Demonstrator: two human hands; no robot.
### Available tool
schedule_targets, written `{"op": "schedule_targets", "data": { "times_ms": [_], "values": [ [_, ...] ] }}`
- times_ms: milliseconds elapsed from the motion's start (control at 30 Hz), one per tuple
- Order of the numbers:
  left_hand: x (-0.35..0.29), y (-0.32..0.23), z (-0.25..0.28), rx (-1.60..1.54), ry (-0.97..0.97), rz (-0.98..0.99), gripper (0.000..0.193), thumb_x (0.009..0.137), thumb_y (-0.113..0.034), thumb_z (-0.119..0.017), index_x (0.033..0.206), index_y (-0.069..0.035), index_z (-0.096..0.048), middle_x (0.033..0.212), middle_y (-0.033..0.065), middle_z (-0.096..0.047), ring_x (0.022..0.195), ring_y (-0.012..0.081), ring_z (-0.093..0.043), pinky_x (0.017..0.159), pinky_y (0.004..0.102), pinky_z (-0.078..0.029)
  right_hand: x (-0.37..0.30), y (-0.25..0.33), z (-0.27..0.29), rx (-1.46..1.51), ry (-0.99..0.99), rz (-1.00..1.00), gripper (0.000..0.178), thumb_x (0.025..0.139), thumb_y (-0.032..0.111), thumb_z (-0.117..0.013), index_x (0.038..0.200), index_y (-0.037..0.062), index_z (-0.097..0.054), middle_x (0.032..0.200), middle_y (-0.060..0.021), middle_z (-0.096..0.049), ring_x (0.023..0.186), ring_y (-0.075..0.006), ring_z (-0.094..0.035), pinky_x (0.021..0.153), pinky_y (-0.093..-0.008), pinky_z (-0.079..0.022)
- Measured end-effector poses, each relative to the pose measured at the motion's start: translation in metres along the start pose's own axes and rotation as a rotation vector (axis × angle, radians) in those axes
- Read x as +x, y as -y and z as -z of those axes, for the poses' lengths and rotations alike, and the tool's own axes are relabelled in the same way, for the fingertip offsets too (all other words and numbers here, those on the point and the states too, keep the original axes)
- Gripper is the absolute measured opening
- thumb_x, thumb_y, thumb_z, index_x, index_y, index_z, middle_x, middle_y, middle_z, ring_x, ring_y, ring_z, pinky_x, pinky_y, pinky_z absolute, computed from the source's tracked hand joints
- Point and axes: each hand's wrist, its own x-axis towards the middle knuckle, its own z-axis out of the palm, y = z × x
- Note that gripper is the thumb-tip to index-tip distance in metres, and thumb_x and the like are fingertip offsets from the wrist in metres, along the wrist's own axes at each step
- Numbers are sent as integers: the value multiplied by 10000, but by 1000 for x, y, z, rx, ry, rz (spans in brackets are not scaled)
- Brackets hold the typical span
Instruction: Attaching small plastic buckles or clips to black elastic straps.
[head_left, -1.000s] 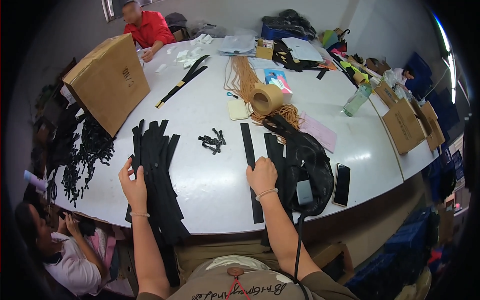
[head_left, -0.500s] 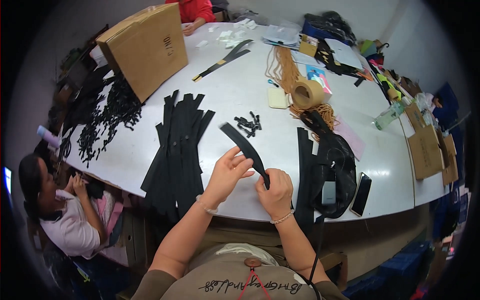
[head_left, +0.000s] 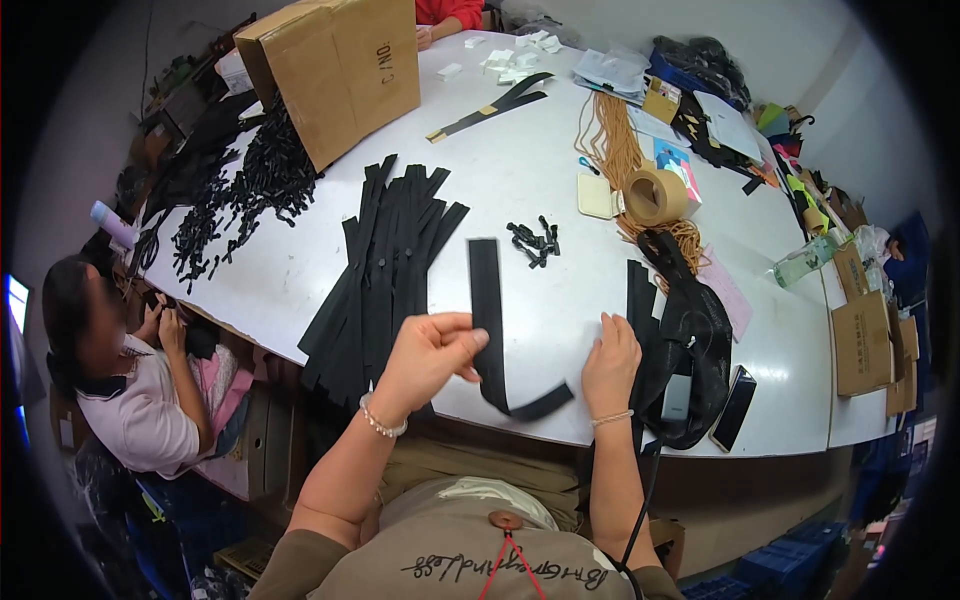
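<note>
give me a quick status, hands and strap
Left hand pinching the black strap near its bent lower end. Right hand flat on the white table, off the strap. Pile of black strips lies left, apart.

Strap [head_left: 488, 300] between strip pile [head_left: 385, 270], bag [head_left: 690, 340]

Half a second back, both hands pinched black strap [head_left: 492, 320] together. Now right hand [head_left: 612, 362] released, flat on white table [head_left: 300, 270]; left hand [head_left: 425, 355] alone grips it, strap laid out longer, end curled.
</note>
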Motion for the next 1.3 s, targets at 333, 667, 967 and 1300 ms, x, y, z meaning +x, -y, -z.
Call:
{"op": "schedule_targets", "data": {
  "times_ms": [333, 667, 967, 1300],
  "values": [
    [-30, 8, -16, 80, 312, 219, 204, 855, -108, -589, 1012, 15, -631, 724, -10, -623, 596, 20, -543, 537, 176, -486, 20, 69, 60, 1485, 487, -465, 167, 842, 56, -604, 980, -38, -608, 777, -37, -624, 616, -55, -558, 536, -171, -435],
    [-34, 16, -14, 170, 336, 277, 172, 854, -107, -591, 970, 10, -639, 746, -12, -622, 623, 18, -531, 548, 179, -450, 6, 65, 58, 1507, 407, -576, 58, 815, 27, -631, 829, -16, -595, 672, -19, -588, 526, -60, -538, 468, -183, -434],
    [-44, 33, 70, 486, 392, 273, 153, 831, -58, -594, 923, 48, -655, 800, 85, -679, 700, 81, -608, 666, 203, -476, 5, 12, 65, 1568, -263, -718, 63, 837, -5, -535, 882, 35, -519, 700, -13, -531, 487, -85, -484, 439, -231, -429],
    [-29, 5, 86, -52, -277, -297, 132, 707, 91, -653, 811, 10, -651, 789, 56, -653, 595, 65, -552, 499, 178, -429, -101, 16, 70, 1300, 891, -671, 108, 755, -82, -568, 814, -14, -509, 675, -46, -559, 576, -126, -592, 503, -226, -466]
  ]
}}
